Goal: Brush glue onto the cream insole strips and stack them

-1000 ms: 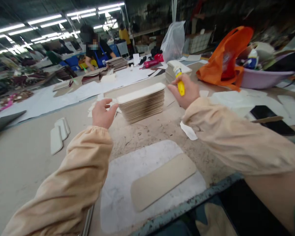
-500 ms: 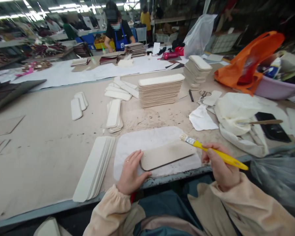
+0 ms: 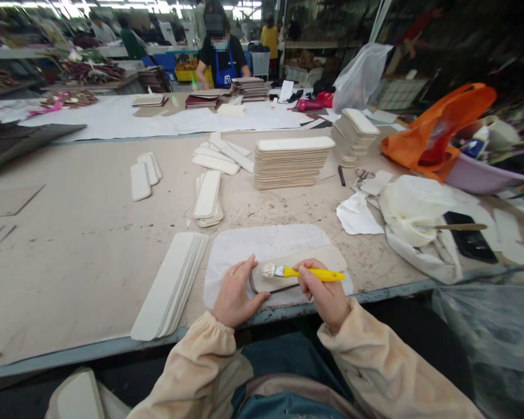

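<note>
A yellow-handled paintbrush (image 3: 318, 274) is gripped in my right hand (image 3: 327, 297). Its pale bristles touch the left part of a beige rounded board (image 3: 327, 259) with a dark edge. My left hand (image 3: 236, 294) rests against the board's left end, fingers and thumb spread about the corner. Beneath the board lies a white rounded sheet (image 3: 227, 247), near the table's front edge. Left of that hand, a fanned stack of long cream strips (image 3: 170, 285) reaches to the edge.
Behind the sheet stand a tall stack of strips (image 3: 292, 166), a shorter pile (image 3: 208, 198) and loose strips (image 3: 218, 157). At right are scissors (image 3: 364, 174), a cream cloth bag (image 3: 413, 215), a phone (image 3: 471, 238) and a purple basin (image 3: 475, 174). Across the table a co-worker (image 3: 222, 58) stands.
My right hand has brought the paintbrush leftward across the board, from its right end to near my left hand. My left hand stays at the board's left end. The view has shifted slightly.
</note>
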A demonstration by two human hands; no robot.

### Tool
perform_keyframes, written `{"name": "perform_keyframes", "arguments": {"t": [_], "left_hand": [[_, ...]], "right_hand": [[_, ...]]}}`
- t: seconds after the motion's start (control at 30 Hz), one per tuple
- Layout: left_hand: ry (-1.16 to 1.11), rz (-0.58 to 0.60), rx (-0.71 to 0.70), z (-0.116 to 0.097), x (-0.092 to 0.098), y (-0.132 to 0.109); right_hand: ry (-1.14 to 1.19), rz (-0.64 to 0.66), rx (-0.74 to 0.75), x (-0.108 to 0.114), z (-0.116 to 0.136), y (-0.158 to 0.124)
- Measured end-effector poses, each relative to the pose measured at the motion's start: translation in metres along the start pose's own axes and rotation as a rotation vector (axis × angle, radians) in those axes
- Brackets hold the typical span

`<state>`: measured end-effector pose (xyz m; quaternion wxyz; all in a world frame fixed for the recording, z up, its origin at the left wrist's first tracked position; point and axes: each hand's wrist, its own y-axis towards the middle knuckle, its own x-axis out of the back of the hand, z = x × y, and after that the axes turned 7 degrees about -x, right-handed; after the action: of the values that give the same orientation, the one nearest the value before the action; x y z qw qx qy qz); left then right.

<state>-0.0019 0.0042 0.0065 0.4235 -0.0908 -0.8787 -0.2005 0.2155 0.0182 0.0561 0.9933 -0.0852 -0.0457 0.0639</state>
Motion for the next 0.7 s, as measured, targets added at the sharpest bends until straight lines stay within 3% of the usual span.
{"name": "perform_keyframes", "arguments": {"t": [0.23, 0.37, 0.5, 0.7], "left_hand": [[-0.012, -0.005, 0.015, -0.002, 0.0, 0.003], [0.02, 0.006, 0.0, -0.002, 0.001, 0.003], [0.067, 0.005, -0.037, -0.003, 0.001, 0.003], [0.129, 0.017, -0.046, -0.001, -0.001, 0.003]], "right_hand": [[-0.147, 0.003, -0.003, -0.018, -0.008, 0.013], [-0.238, -0.049, 0.006, -0.016, -0.009, 0.017], [-0.345, -0.121, 0.052, 0.004, -0.003, 0.02], [-0.478, -0.256, 0.026, 0.054, 0.004, 0.023]]}}
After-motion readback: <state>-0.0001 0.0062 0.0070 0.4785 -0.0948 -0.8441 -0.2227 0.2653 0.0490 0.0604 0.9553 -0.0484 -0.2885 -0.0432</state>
